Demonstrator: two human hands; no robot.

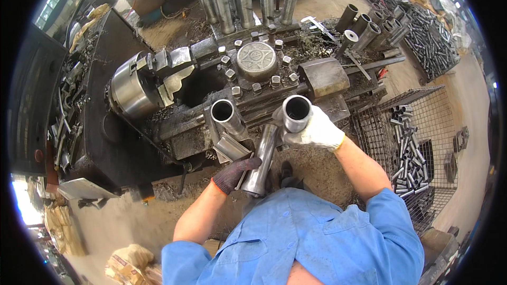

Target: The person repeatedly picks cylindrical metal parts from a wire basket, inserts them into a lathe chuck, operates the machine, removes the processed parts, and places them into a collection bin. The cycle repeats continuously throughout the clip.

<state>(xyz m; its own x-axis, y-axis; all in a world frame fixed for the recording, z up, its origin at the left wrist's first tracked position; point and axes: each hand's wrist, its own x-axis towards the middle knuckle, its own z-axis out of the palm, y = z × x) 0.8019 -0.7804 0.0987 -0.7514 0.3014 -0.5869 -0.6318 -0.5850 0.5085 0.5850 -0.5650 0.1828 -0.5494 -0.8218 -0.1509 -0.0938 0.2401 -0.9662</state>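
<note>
My left hand (236, 174), in a dark knitted glove with an orange cuff, is closed round a shiny metal tube (262, 159) that lies slanted in front of my body. The tube's lower end is wider. My right hand (323, 131), in a white glove, is wrapped round another metal tube (296, 119), its open mouth tipped up toward me. A third tube (226, 113) stands left of it at the lathe's front edge. Below that tube sits an angled metal block (231, 148), close to my left hand.
The lathe chuck (132, 87) is at the left, beside a bolted tool post (257, 60). Several finished-looking tubes (243, 0) stand behind. Darker tubes (369, 29) and a caliper (318, 27) are at the back right. A wire basket (442, 126) holds short tubes at the right.
</note>
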